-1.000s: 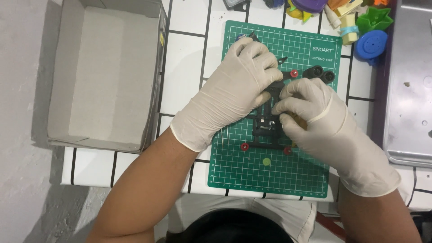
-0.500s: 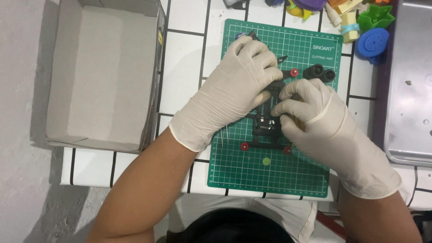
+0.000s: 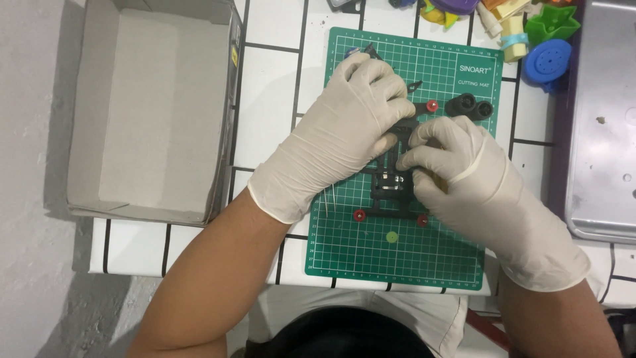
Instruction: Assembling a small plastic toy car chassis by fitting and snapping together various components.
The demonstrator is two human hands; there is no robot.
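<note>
**Latex-gloved hands on a small black frame**

Head view. Green cutting mat [image 3: 411, 265] on a white tiled table [image 3: 271, 99]. Left hand [image 3: 344, 126] and right hand [image 3: 457, 172], both in cream gloves, meet at mid-mat, fingertips pinched narrow on the upper end of a black frame [image 3: 387, 192] with red wheels [image 3: 359, 215] at its corners. Frame lies flat on the mat, partly hidden under the fingers. Yellow-green disc [image 3: 391, 236] just below it. Two black tyres [image 3: 469, 106] near the mat's upper right. Open cardboard box [image 3: 152, 113] well to the left. Coloured plastic toys [image 3: 530, 33] at top right; grey metal tray [image 3: 603, 119] at the right edge.
</note>
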